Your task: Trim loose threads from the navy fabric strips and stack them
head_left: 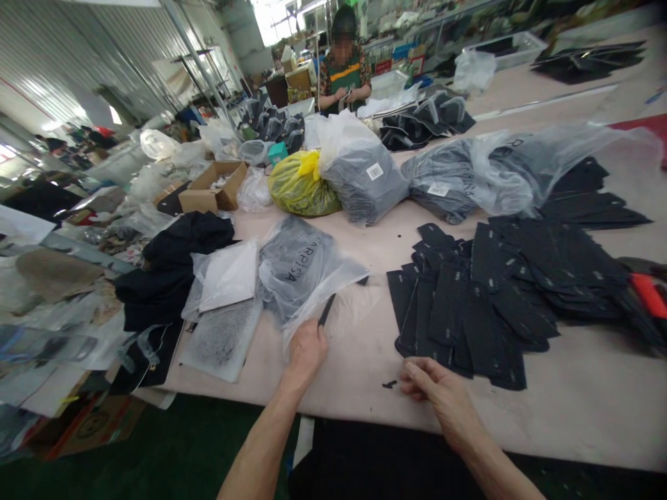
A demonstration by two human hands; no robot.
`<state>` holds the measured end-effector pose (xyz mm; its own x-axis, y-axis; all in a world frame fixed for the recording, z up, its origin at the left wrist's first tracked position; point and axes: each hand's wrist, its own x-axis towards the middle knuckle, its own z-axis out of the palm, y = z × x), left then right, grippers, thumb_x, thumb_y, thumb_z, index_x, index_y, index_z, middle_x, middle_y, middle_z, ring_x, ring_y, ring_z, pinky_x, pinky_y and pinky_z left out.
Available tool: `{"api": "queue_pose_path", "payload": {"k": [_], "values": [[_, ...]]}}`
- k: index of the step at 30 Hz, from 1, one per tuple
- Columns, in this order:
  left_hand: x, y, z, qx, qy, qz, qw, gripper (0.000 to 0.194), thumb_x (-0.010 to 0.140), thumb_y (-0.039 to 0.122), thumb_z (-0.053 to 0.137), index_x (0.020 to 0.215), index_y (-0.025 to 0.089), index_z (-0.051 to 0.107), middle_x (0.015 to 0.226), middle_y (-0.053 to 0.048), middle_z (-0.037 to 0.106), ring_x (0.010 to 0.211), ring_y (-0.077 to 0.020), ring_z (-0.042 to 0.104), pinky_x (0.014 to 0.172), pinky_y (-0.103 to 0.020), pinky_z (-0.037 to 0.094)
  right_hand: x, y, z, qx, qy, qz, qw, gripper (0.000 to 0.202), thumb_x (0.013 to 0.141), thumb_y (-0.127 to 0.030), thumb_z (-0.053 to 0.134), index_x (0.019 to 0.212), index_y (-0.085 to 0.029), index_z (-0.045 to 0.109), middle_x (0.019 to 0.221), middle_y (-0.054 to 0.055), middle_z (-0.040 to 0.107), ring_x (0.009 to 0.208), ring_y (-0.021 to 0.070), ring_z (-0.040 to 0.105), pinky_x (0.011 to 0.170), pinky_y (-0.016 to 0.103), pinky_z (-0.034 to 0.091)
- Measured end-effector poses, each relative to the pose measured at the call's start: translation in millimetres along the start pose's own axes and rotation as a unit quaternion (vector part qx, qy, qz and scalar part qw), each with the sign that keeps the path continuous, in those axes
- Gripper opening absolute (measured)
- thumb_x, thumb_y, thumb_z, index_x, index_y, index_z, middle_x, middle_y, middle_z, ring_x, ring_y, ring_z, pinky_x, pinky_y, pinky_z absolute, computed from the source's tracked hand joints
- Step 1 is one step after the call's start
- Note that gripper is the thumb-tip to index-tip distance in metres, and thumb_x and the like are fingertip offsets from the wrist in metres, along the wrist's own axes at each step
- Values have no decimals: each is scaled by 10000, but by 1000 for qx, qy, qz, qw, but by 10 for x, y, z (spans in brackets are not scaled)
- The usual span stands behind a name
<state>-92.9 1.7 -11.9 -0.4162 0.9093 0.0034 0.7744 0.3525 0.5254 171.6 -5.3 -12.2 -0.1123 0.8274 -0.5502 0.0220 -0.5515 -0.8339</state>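
- yel. plastic bag [299, 187], bulging
- open cardbd box [199, 202] to its L
- sm. teal box [278, 153] behind bag
- wht bin [521, 58], back R
- co-worker [344, 75], far side

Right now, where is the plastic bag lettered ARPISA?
In the head view, the plastic bag lies on the table, left of centre, with the left hand at its near edge and the white sheet close on its left.

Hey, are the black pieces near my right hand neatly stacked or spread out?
Spread out: the black pieces fan across the table beyond your right hand, overlapping at different angles with many edges showing.
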Motion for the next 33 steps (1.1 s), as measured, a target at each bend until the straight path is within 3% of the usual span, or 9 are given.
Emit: {"api": "queue_pose_path", "payload": {"k": [4,7,12,17,21,24,26,29,33], "values": [[-33,105,4,-227,-66,-105,966,247,779,325,599,586,177,557,528,13,513,568,-158,544,565,-257,418,112,28,323,-27,-65,-35,997,320,735,-472,660,822,-164,668,723,46,687,637,184,632,559,273,433],[-200,215,78,-299,-106,-139,938,310,800,437,571,687,150,606,519,25,528,482,-125,508,483,-233,403,202,43,511,-20,-86,-42,995,274,750,-410,639,874,-168,669,685,19,659,635,168,604,549,257,409],[-557,421,185,-478,-162,-208,838,390,738,499,671,808,115,653,615,-9,630,514,-124,555,510,-240,453,217,1,624,44,-81,-28,995,238,738,-394,635,818,-171,646,555,-27,579,498,125,507,477,236,348],[-753,521,250,-440,-181,-163,864,371,847,434,571,1005,114,673,732,-42,694,649,-167,635,597,-260,500,166,-35,552,121,-80,-37,989,237,725,-400,686,772,-173,634,544,-55,522,449,88,402,449,227,296],[-786,573,252,-333,-111,-101,931,442,864,299,539,1275,135,536,1021,-108,706,891,-201,674,799,-320,533,136,34,521,146,-121,-53,980,292,730,-428,718,827,-156,669,602,-34,579,488,90,442,484,229,336],[-788,608,212,-262,-101,-43,959,408,876,302,529,1247,138,567,1168,-141,663,1070,-234,633,937,-371,496,126,99,517,157,-113,-54,980,303,701,-423,753,821,-155,678,645,-19,621,526,100,485,516,232,373],[-793,621,185,-285,-149,-38,946,395,886,331,530,1227,141,593,1163,-135,673,1074,-240,636,945,-374,499,129,133,508,164,-108,-53,979,305,684,-417,769,819,-157,682,662,-12,639,545,108,509,539,238,397],[-814,633,172,-374,-237,-41,896,430,864,324,586,1255,146,586,1209,-118,669,1094,-235,636,971,-359,492,146,174,483,168,-94,-46,980,324,651,-410,789,832,-162,686,693,3,669,600,140,564,597,263,443],[-852,664,190,-441,-261,-71,856,463,807,271,665,1241,128,595,1217,-126,670,1112,-251,630,988,-371,482,156,207,442,139,-69,-50,987,310,669,-423,769,819,-164,687,724,16,684,668,171,598,656,286,470]]}}
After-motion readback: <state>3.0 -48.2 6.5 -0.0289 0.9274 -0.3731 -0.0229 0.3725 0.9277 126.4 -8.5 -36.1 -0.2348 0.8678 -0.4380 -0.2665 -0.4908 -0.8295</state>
